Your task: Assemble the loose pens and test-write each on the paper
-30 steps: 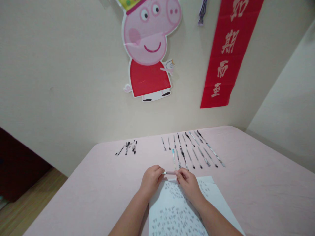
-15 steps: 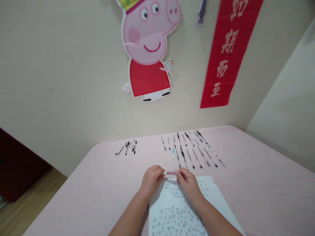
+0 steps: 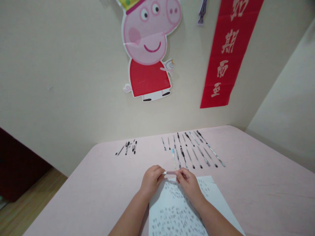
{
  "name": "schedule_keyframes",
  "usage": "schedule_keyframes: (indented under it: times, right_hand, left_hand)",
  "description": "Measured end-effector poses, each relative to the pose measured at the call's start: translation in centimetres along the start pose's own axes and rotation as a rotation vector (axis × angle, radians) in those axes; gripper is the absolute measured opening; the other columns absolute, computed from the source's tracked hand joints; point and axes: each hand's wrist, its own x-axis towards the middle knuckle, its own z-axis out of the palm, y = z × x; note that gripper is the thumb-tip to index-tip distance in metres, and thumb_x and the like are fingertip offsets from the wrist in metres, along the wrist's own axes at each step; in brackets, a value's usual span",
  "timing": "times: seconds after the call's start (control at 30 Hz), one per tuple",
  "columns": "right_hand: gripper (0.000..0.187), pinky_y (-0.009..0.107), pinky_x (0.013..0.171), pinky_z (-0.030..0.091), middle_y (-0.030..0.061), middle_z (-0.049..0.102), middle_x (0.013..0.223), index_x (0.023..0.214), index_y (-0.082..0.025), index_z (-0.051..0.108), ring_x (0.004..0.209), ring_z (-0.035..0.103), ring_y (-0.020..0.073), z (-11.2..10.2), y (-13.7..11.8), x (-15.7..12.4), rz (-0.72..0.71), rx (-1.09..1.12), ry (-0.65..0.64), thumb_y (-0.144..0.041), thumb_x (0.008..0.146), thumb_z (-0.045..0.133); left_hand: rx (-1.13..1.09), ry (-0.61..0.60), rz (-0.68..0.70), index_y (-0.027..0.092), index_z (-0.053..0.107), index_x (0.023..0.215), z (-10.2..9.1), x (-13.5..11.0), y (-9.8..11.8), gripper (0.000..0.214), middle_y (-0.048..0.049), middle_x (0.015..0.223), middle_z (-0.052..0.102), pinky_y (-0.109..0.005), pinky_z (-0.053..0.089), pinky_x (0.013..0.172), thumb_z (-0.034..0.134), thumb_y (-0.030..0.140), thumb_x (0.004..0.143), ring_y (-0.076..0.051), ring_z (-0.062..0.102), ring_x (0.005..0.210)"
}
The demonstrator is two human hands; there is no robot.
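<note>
Between my two hands a slim pen [image 3: 170, 173] lies level, pinkish-brown along its right part and white toward the left. My left hand [image 3: 152, 178] is closed on its white end. The fingers of my right hand [image 3: 188, 183] pinch its other end. Both hands are just over the top edge of a white sheet of paper [image 3: 192, 209] covered with rows of dark handwriting. Beyond my right hand, several pens [image 3: 197, 159] lie side by side in two rows. Fingertips hide both ends of the held pen.
On the left at the back, a small group of black pens and caps [image 3: 128, 147] lies on the pink-covered table [image 3: 86, 190]. Behind the table rises a wall with a cartoon pig cutout [image 3: 150, 78] and a red banner [image 3: 227, 55].
</note>
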Motion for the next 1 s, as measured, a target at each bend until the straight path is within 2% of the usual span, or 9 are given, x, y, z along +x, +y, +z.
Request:
schedule_keyframes:
  times: [0.07,0.17,0.27,0.4,0.5,0.6,0.73,1.0]
  right_hand:
    - [0.037,0.026,0.053,0.041,0.0013,0.058,0.061,0.077,-0.017,0.065,0.057,0.052,0.0152,0.11,-0.04,0.00,0.025,0.078,0.014,-0.053,0.076,0.061]
    - [0.046,0.026,0.052,0.042,0.0024,0.061,0.068,0.101,-0.017,0.067,0.058,0.053,0.0152,0.23,0.10,0.09,0.106,0.201,-0.002,-0.051,0.070,0.067]
    - [0.042,0.025,0.050,0.040,0.0018,0.061,0.064,0.096,-0.016,0.070,0.053,0.049,0.0127,0.15,0.29,0.30,0.183,0.279,-0.021,-0.050,0.070,0.068]
    - [0.042,0.024,0.047,0.038,0.0022,0.060,0.063,0.091,-0.016,0.072,0.052,0.048,0.0126,-0.11,0.23,0.58,0.226,0.341,0.058,-0.050,0.068,0.070]
    - [0.042,0.024,0.046,0.039,0.0031,0.061,0.064,0.089,-0.016,0.072,0.053,0.051,0.0135,-0.24,0.07,0.69,0.230,0.384,0.108,-0.050,0.065,0.073]
    - [0.041,0.025,0.045,0.040,0.0032,0.062,0.064,0.088,-0.016,0.073,0.053,0.052,0.0140,-0.28,0.05,0.73,0.233,0.391,0.117,-0.049,0.064,0.073]
    - [0.038,0.024,0.044,0.038,0.0014,0.060,0.061,0.085,-0.016,0.073,0.051,0.050,0.0127,-0.25,0.15,0.79,0.238,0.388,0.118,-0.048,0.063,0.075]
    - [0.037,0.022,0.044,0.036,-0.0001,0.056,0.059,0.075,-0.015,0.070,0.051,0.047,0.0109,-0.25,0.18,0.73,0.230,0.374,0.110,-0.051,0.064,0.073]
  left_hand:
    - [-0.004,0.001,-0.010,0.019,0.066,0.085,-0.05,0.00,0.04,0.017,-0.0047,0.080,0.065,-0.025,0.043,0.067,0.050,0.012,0.083,-0.016,0.058,0.076]
    - [-0.022,-0.004,-0.028,0.018,0.065,0.084,-0.12,0.03,0.11,0.017,-0.0045,0.080,0.064,-0.025,0.043,0.068,0.049,0.014,0.085,-0.016,0.057,0.076]
    - [-0.056,-0.035,-0.033,0.018,0.065,0.084,-0.19,0.08,0.30,0.014,-0.0044,0.080,0.063,-0.026,0.043,0.068,0.051,0.020,0.086,-0.016,0.057,0.076]
    - [-0.096,-0.088,-0.028,0.019,0.065,0.097,-0.29,0.06,0.70,0.020,-0.0057,0.086,0.063,-0.028,0.045,0.072,0.052,0.031,0.087,-0.017,0.058,0.081]
    - [-0.130,-0.121,-0.010,0.019,0.065,0.103,-0.35,0.02,0.91,0.028,-0.0073,0.090,0.063,-0.029,0.046,0.075,0.042,0.031,0.091,-0.017,0.059,0.084]
    - [-0.124,-0.135,0.004,0.018,0.066,0.098,-0.29,0.02,1.00,0.032,-0.0080,0.087,0.064,-0.029,0.046,0.075,0.036,0.029,0.094,-0.017,0.059,0.082]
    - [-0.057,-0.113,0.003,0.018,0.065,0.088,-0.03,0.01,0.92,0.027,-0.0067,0.082,0.064,-0.028,0.046,0.071,0.040,0.028,0.092,-0.017,0.059,0.078]
    - [0.015,-0.001,0.042,0.018,0.065,0.085,0.29,-0.06,0.74,0.022,-0.0057,0.078,0.064,-0.027,0.044,0.068,0.046,0.028,0.090,-0.017,0.057,0.076]
